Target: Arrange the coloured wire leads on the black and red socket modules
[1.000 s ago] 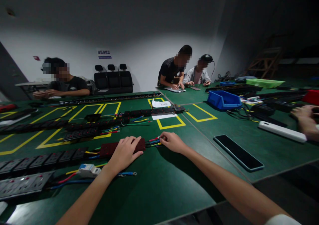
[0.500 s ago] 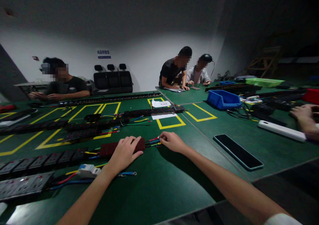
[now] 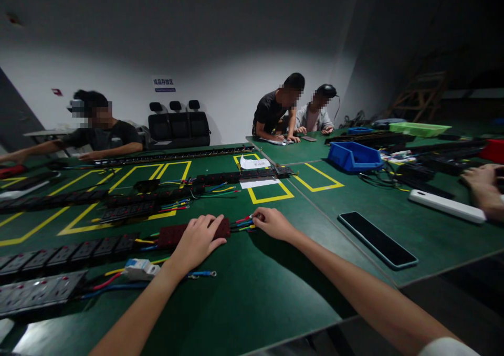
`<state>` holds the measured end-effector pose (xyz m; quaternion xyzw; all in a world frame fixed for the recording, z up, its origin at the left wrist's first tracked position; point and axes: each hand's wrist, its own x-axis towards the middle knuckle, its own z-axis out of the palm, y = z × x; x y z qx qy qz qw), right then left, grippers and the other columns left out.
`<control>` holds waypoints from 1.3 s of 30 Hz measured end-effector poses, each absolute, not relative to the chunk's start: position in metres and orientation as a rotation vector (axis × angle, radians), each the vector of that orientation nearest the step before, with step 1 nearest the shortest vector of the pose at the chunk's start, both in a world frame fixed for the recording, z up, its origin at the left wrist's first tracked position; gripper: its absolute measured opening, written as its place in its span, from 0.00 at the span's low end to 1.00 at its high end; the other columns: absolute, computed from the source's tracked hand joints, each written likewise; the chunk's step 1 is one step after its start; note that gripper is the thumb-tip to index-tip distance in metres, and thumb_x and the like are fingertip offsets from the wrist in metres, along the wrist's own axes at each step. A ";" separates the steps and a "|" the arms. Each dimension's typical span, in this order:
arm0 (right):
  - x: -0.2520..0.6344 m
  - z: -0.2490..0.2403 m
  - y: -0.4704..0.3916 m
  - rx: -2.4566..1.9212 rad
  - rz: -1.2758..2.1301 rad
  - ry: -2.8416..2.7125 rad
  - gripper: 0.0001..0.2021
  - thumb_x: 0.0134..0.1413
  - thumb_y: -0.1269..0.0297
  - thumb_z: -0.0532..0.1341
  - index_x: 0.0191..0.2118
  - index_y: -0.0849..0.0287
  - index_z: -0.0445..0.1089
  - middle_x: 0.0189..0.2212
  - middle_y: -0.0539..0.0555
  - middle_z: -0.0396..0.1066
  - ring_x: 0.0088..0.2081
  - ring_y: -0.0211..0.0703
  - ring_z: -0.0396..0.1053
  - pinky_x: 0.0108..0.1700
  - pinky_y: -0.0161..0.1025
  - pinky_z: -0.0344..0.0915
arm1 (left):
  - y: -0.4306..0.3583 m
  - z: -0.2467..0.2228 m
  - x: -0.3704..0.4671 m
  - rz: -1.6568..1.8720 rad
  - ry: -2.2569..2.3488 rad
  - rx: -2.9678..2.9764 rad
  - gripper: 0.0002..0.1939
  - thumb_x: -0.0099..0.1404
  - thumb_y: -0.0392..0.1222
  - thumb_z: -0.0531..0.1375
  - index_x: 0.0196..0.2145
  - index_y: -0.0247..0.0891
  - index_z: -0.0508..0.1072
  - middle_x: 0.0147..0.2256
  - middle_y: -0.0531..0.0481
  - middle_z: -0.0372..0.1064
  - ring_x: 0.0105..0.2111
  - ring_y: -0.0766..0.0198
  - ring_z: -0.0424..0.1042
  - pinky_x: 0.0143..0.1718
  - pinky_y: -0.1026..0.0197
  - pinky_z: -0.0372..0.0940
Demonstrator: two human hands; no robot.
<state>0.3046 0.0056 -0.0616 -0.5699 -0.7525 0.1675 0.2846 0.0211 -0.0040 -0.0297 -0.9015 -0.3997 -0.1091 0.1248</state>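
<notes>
Head view: dark red rectangular socket strip (image 3: 189, 233) held on green matted table (image 3: 252, 298), wires handled.
Left hand (image 3: 197, 242) is laid flat on the strip, fingers spread; right hand (image 3: 273, 223) is closed in a pinch on the red, blue and yellow lead wires (image 3: 243, 223) at the strip's right end. Risk judged: a wire may be pulled from its terminal if tugged hard, or the strip may slide if the pressing hand eases.

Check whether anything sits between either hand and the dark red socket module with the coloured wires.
Nothing visible does: the left hand lies flat on the red socket module, and the right hand already pinches its coloured wires.
</notes>
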 end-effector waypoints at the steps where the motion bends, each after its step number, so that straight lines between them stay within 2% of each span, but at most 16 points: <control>1: 0.305 -0.062 0.006 -1.508 0.461 -1.998 0.09 0.60 0.63 0.60 0.39 0.58 0.77 0.29 0.52 0.76 0.29 0.40 0.69 0.30 0.35 0.54 | -0.004 -0.029 0.021 -0.309 -1.153 -2.613 0.32 0.69 0.51 0.64 0.65 0.37 0.64 0.53 0.39 0.71 0.51 0.50 0.70 0.50 0.53 0.61; 5: 0.306 -0.060 0.008 -1.412 0.579 -1.885 0.09 0.60 0.62 0.59 0.34 0.58 0.75 0.26 0.51 0.73 0.27 0.39 0.67 0.30 0.35 0.56 | -0.003 -0.026 0.019 -0.321 -1.110 -2.557 0.33 0.69 0.51 0.63 0.66 0.34 0.63 0.54 0.38 0.70 0.51 0.49 0.69 0.49 0.52 0.61; 8: 0.305 -0.056 0.008 -1.310 0.811 -1.711 0.11 0.60 0.57 0.59 0.32 0.58 0.72 0.23 0.48 0.67 0.22 0.36 0.64 0.24 0.33 0.56 | -0.002 -0.023 0.016 -0.382 -1.080 -2.522 0.32 0.71 0.52 0.61 0.66 0.33 0.63 0.54 0.36 0.70 0.51 0.48 0.69 0.49 0.51 0.61; 13: 0.300 -0.049 0.004 -1.211 1.159 -1.387 0.15 0.52 0.50 0.66 0.30 0.57 0.69 0.22 0.46 0.66 0.19 0.33 0.62 0.18 0.30 0.54 | -0.002 -0.023 0.015 -0.449 -1.064 -2.517 0.33 0.72 0.52 0.60 0.67 0.32 0.61 0.53 0.36 0.70 0.50 0.49 0.69 0.49 0.51 0.62; 18: 0.296 -0.047 0.003 -1.183 1.204 -1.233 0.16 0.48 0.51 0.68 0.26 0.58 0.67 0.20 0.46 0.64 0.18 0.31 0.59 0.18 0.30 0.52 | -0.004 -0.024 0.016 -0.430 -1.092 -2.544 0.35 0.71 0.51 0.61 0.68 0.31 0.59 0.53 0.36 0.69 0.51 0.48 0.68 0.49 0.50 0.62; 23: 0.295 -0.049 0.004 -1.183 1.212 -1.156 0.17 0.46 0.51 0.69 0.26 0.59 0.67 0.20 0.45 0.63 0.17 0.29 0.57 0.18 0.30 0.50 | -0.004 -0.024 0.014 -0.410 -1.109 -2.589 0.36 0.68 0.40 0.63 0.70 0.35 0.55 0.55 0.38 0.68 0.52 0.50 0.67 0.50 0.51 0.62; 34: 0.300 -0.039 -0.001 -1.047 1.215 -1.118 0.17 0.49 0.50 0.68 0.27 0.58 0.67 0.20 0.45 0.61 0.19 0.30 0.56 0.19 0.30 0.51 | -0.007 -0.020 0.015 -0.623 -1.035 -2.544 0.36 0.65 0.34 0.63 0.68 0.37 0.58 0.53 0.38 0.69 0.50 0.48 0.68 0.48 0.49 0.63; 39: 0.299 -0.032 -0.006 -0.947 1.305 -1.059 0.15 0.47 0.52 0.70 0.28 0.57 0.69 0.22 0.46 0.62 0.20 0.30 0.55 0.19 0.30 0.50 | -0.008 -0.019 0.014 -0.726 -0.989 -2.485 0.36 0.64 0.32 0.62 0.69 0.40 0.58 0.52 0.38 0.69 0.51 0.47 0.68 0.50 0.47 0.63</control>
